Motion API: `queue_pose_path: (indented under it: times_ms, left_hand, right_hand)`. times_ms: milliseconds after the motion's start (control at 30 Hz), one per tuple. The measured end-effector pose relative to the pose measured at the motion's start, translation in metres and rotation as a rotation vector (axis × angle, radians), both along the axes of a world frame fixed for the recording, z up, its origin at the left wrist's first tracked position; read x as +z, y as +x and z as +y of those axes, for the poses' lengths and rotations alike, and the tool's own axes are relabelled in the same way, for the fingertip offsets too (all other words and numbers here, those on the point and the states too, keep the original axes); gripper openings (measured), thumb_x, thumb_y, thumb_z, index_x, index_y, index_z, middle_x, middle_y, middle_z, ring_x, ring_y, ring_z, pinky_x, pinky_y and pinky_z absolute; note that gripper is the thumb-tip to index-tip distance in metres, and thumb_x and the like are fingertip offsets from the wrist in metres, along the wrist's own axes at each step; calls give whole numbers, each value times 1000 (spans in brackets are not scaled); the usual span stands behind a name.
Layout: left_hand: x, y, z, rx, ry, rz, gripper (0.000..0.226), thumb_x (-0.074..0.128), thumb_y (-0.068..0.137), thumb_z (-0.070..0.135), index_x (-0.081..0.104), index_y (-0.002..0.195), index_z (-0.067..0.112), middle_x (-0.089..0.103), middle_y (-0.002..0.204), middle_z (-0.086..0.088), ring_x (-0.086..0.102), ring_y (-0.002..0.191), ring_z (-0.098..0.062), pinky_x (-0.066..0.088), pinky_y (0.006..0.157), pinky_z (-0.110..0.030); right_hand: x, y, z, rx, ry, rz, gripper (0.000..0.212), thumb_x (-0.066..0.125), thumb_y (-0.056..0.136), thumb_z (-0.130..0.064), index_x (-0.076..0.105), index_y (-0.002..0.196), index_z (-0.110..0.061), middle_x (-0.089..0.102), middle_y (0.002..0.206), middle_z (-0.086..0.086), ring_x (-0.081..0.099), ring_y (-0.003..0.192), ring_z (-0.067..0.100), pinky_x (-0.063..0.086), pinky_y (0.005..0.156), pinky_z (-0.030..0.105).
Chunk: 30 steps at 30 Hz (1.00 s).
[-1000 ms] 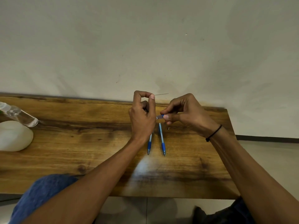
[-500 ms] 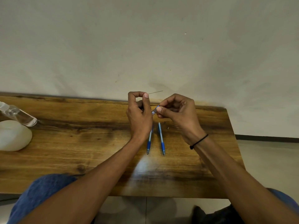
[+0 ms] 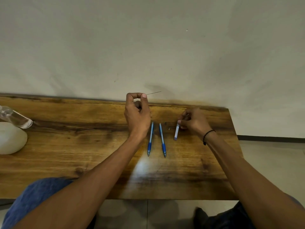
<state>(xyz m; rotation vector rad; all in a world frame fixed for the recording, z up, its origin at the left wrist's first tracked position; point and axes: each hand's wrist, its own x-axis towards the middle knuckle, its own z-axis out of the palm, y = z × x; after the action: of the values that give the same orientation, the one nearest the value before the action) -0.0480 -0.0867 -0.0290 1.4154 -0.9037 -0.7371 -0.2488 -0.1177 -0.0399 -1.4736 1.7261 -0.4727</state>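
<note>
Head camera looks down over both my forearms onto a wooden table (image 3: 82, 146) set against a plain wall (image 3: 148, 47). My left hand (image 3: 137, 116) is raised over the far edge of the table, its thumb and forefinger curled into a ring and pinching a thin rod (image 3: 153, 93). The rod sticks out to the right of the pinch, nearly level and rising slightly, with its free end in the air in front of the wall. My other fingers on that hand are folded into the palm.

My right hand (image 3: 194, 121) is well apart from the left, low over the right part of the table. Its fingertips pinch the upper end of a pale pen piece (image 3: 176, 133), a short tube with a blue lower end. The piece hangs steeply, with the blue end towards me and close to the wood; I cannot tell whether it touches. A black band (image 3: 208, 135) circles that wrist.

Between my hands two blue pens lie on the table, tips towards me: the left pen (image 3: 150, 139) just beside my left wrist, the right pen (image 3: 162, 140) near it, the two drawing closer at the far ends. A small metal bit (image 3: 170, 128) lies between the right pen and the pale pen piece.

At the table's left end a clear bottle (image 3: 16, 117) lies on its side against a white rounded lump (image 3: 11, 138).
</note>
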Motion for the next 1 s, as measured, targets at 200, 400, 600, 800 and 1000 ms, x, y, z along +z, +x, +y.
queue_pose_path:
  times_ms: [200, 400, 600, 800, 1000]
  left_hand:
    - [-3, 0, -1, -78, 34, 11, 10, 56, 108, 25, 57, 107, 16, 58, 60, 3, 54, 50, -7, 55, 53, -43]
    - [-10, 6, -8, -352, 231, -71, 11, 61, 105, 31, 63, 109, 21, 64, 75, -1, 61, 63, -6, 54, 55, -22]
    - [-10, 10, -9, -579, 263, -379, 8, 63, 103, 34, 64, 101, 27, 67, 69, 1, 65, 55, -9, 56, 54, -32]
    - [-8, 9, -9, -604, 258, -502, 5, 64, 102, 35, 63, 98, 32, 69, 71, 1, 69, 64, -18, 58, 62, -39]
    - [-8, 10, -9, -621, 258, -522, 5, 64, 102, 35, 63, 100, 31, 68, 72, 2, 68, 65, -14, 55, 60, -36]
  right_hand:
    - [-11, 6, 0, 46, -56, 103, 8, 77, 90, -3, 72, 96, -4, 77, 84, 13, 75, 79, 24, 63, 82, 48]
    - [6, 2, -8, 8, -246, 96, 5, 73, 94, -9, 69, 98, -10, 72, 85, 4, 70, 82, 21, 59, 72, 35]
    - [39, 11, -11, 338, -242, -33, 11, 77, 93, -19, 77, 99, -11, 75, 91, 1, 67, 84, 11, 55, 73, 27]
    - [37, 21, -3, 496, -213, 161, 5, 78, 91, -18, 77, 95, -14, 71, 87, -2, 59, 74, 1, 45, 66, 24]
    - [40, 22, -3, 476, -253, 160, 3, 77, 91, -16, 77, 94, -16, 67, 84, -11, 56, 73, -4, 38, 63, 16]
